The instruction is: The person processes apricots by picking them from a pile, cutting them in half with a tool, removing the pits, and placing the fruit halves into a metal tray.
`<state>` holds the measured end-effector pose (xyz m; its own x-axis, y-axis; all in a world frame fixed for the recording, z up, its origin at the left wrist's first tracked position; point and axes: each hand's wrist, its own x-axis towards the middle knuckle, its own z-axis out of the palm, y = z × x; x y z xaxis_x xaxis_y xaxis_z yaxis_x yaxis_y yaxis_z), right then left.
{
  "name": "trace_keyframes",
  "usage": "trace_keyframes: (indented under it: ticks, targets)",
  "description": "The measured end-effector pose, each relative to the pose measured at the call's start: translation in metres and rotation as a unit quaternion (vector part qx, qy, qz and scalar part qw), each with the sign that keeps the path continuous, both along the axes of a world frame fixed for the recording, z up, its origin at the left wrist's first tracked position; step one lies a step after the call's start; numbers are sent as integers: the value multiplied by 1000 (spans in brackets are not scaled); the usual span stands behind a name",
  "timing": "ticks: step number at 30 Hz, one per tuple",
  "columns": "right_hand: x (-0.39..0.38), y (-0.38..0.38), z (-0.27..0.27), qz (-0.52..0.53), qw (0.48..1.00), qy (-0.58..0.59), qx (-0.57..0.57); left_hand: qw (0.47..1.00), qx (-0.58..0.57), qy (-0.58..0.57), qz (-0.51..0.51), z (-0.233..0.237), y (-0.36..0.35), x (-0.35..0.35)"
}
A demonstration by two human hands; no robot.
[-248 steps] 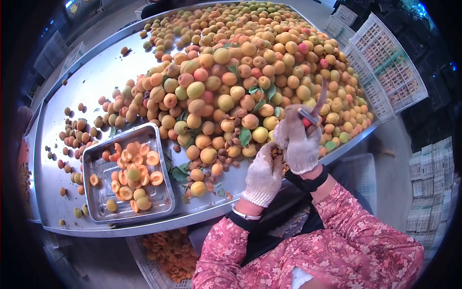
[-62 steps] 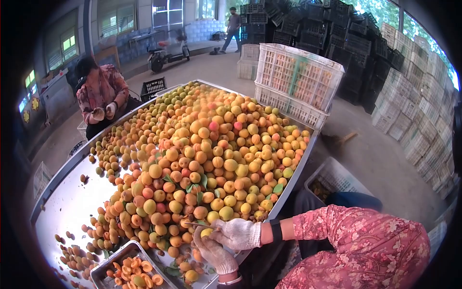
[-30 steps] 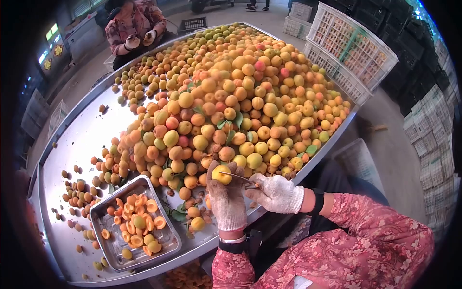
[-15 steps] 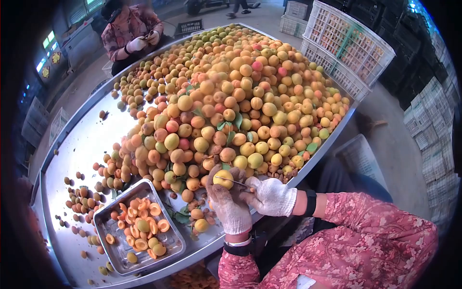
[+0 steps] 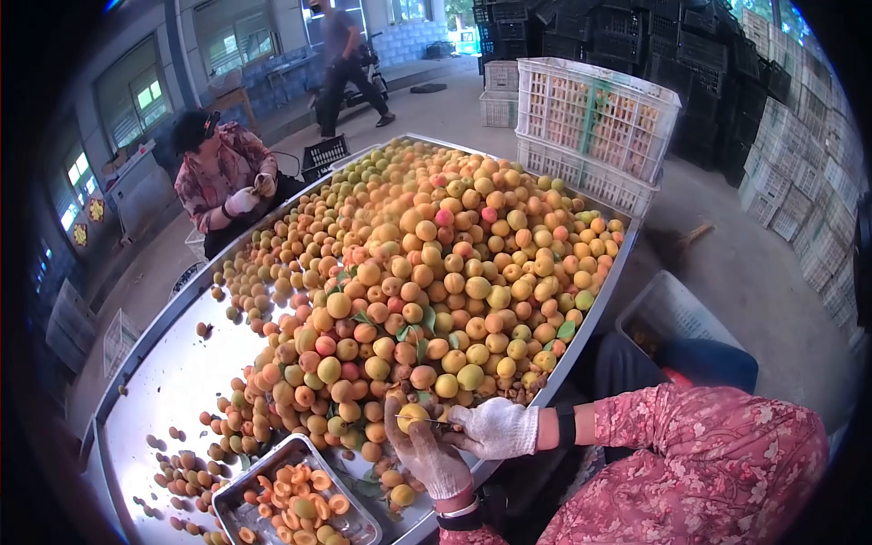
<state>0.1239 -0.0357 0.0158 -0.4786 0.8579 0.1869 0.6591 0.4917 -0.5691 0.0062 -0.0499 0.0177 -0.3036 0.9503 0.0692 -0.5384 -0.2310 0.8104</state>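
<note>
A yellow apricot (image 5: 412, 418) is held in the fingers of my left hand (image 5: 432, 461), which wears a soiled white glove. My right hand (image 5: 495, 430), gloved too, is closed on a thin knife (image 5: 434, 421) whose blade lies against the fruit. Both hands are at the near edge of a big heap of apricots (image 5: 454, 272) on a metal table (image 5: 195, 363). Left of my hands, a metal tray (image 5: 365, 530) holds halved orange apricots (image 5: 304, 500) and some whole ones.
Across the table sits a co-worker (image 5: 222, 177) with gloved hands together. Another person (image 5: 341, 64) is on the floor behind. White crates (image 5: 595, 118) stand at the table's far right corner; a light bin (image 5: 677, 313) is at the right. Black crates (image 5: 627, 41) are stacked behind.
The view has tilted up, so the heap and tray appear lower and more of the room shows. The person behind is now seen nearly whole. My hands still hold the apricot and knife.
</note>
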Motion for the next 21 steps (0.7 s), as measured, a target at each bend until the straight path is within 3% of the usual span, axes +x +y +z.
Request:
trace_keyframes:
  ticks: [2,4,8,12,14,15,17,18,20,21]
  targets:
    - [0,2,-3,1,1000,-22,10,1000,-14,-4,-12,-8,-1,-4]
    - [-1,5,-12,9,999,-30,12,971,-80,-199,-110,-21,6,-12]
    - [-4,8,-15,20,999,-43,18,950,-148,-273,-31,-1,6,-1]
    - [-5,7,3,12,998,-57,-18,972,-129,-185,-62,-23,10,-10]
    - [-5,7,8,28,998,-50,-16,998,-48,-48,17,-12,7,-4]
    - [-5,8,6,28,998,-50,-15,998,-47,-47,17,-14,7,-8]
    - [-5,9,-2,36,998,-47,-16,976,-92,-171,-98,-22,6,-20]
    - [-6,10,-5,35,998,-45,-15,976,-91,-169,-99,-26,6,-19]
    - [-7,11,-7,37,993,-100,-44,931,-142,-320,-99,-34,9,-17]
    - [-7,12,-6,37,993,-100,-44,922,-154,-336,-111,-31,9,-18]
